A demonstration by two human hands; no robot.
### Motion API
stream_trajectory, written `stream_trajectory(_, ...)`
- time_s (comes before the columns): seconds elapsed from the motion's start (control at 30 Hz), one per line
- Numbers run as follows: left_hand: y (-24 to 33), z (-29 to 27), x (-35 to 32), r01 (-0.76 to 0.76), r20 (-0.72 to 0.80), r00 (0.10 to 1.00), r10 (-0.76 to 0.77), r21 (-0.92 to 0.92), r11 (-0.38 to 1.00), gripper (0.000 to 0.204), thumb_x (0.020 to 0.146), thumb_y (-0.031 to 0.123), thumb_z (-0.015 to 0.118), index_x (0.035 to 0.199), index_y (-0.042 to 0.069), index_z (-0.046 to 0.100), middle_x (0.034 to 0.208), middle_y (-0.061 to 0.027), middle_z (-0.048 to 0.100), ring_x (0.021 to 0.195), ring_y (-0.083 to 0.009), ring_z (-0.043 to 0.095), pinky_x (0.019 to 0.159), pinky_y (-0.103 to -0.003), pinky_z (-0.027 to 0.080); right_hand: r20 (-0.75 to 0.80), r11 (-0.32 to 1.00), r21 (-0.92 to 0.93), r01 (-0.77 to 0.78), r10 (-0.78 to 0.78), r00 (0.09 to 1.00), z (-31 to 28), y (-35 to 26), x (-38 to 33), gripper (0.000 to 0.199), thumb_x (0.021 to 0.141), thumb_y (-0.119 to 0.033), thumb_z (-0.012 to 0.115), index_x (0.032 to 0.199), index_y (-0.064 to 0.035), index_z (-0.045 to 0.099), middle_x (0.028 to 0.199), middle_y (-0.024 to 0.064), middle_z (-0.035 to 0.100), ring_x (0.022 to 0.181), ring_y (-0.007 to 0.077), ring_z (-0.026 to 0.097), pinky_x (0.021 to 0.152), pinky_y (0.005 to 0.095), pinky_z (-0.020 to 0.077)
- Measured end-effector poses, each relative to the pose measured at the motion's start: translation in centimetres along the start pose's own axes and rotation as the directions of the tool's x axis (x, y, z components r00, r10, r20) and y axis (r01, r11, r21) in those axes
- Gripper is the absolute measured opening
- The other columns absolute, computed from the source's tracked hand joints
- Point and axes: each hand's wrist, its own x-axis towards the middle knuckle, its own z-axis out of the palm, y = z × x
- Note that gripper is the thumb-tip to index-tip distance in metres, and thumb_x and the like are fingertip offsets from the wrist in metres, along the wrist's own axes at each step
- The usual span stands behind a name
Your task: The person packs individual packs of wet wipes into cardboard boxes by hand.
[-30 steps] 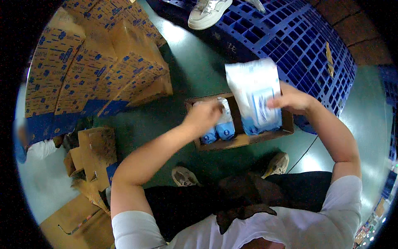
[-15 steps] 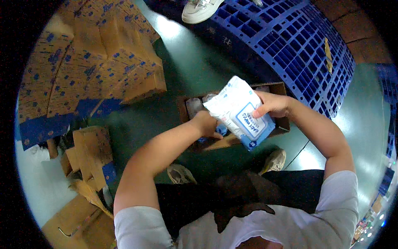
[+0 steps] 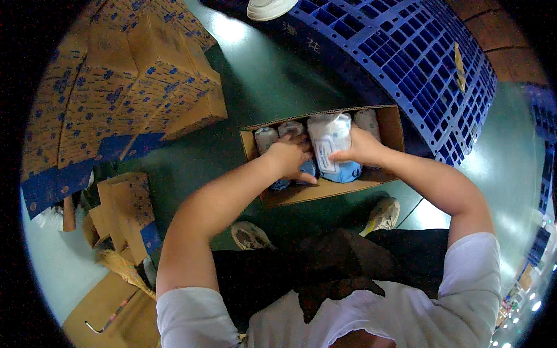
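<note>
Two hands pack soft white-and-blue packs into an open cardboard box on the green floor.

From the left: stacked printed cartons [image 3: 122, 75] stand well apart from the box [image 3: 390, 124]. The left hand [image 3: 288, 158] lies fingers spread, pressing on packed packs [image 3: 272, 136], holding none. Just beside it, the right hand [image 3: 361, 149] grips a white-and-blue pack [image 3: 332, 142], standing inside the box. A blue pallet [image 3: 418, 52] lies beyond.
</note>
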Motion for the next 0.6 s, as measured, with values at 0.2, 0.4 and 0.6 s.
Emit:
stream_trajectory(0.2,-0.2,0.1,1.0,0.043,0.049,0.998,-0.044,0.015,0.999,0.063,0.075,0.067,0.044,0.089,0.009,0.065,0.089,-0.0125,0.064,0.086,-0.0308,0.061,0.094,-0.048,0.035,0.005,0.973,-0.219,-0.073,0.076,0.997,1.1,-2.5,0.9,0.069,0.068,-0.060,0.059,0.090,0.0046,0.061,0.090,0.0245,0.061,0.084,0.0374,0.060,0.076,0.0416,0.0484)
stream_trajectory(0.4,-0.5,-0.9,1.0,0.078,0.030,0.997,-0.076,-0.041,0.996,0.037,0.075,0.042,0.061,0.076,0.005,0.066,0.079,-0.0133,0.065,0.079,-0.0302,0.063,0.068,-0.043,0.051,0.255,0.961,-0.227,-0.156,0.213,0.943,1.3,-1.8,0.0,0.046,0.079,-0.043,0.058,0.069,0.0017,0.062,0.065,0.0138,0.062,0.069,0.0274,0.063,0.069,0.0381,0.0500)
stream_trajectory(0.6,0.8,-2.1,0.4,0.192,0.173,0.968,-0.181,-0.043,0.981,0.027,0.070,0.032,0.067,0.077,0.006,0.066,0.081,-0.0108,0.063,0.091,-0.0273,0.056,0.074,-0.039,0.047,0.136,0.926,-0.363,-0.104,0.163,0.977,3.1,-3.1,1.4,0.042,0.076,-0.041,0.061,0.084,0.0007,0.065,0.087,0.0192,0.064,0.084,0.0341,0.062,0.072,0.0427,0.0501)
